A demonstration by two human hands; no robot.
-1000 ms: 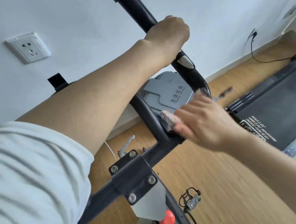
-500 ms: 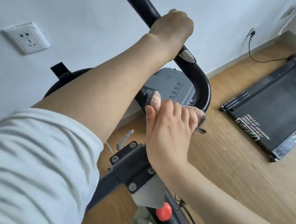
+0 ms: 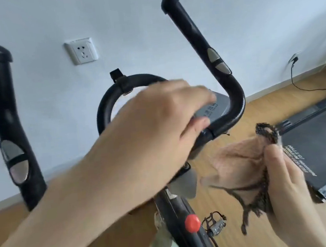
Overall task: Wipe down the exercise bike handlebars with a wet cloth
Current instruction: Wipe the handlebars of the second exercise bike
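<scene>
Now, starting at the far left, the left handlebar grip (image 3: pixel 7 123) stands upright and bare against the white wall, its silver sensor pads facing you. Just right of it, higher on the wall, sits a white socket (image 3: pixel 81 50). Your left hand (image 3: pixel 158 127) reaches across the middle of the bike, fingers stretched out and loosely together over the curved black bar and the grey console (image 3: pixel 214 107); motion blur hides whether it grips anything, so I cannot tell if it presses the bar or only hovers. Below it the frame carries a red knob (image 3: pixel 192 223), with a pedal (image 3: pixel 215 225) just beside it. The right handlebar grip (image 3: pixel 195 37) rises tilted, untouched. Further right, your right hand (image 3: pixel 292 194) is pinched closed on the cloth (image 3: pixel 241 165), a pinkish rag with a dark knitted edge, held off the handlebars, above the wooden floor. A black treadmill (image 3: pixel 321 143) lies at the far right.
</scene>
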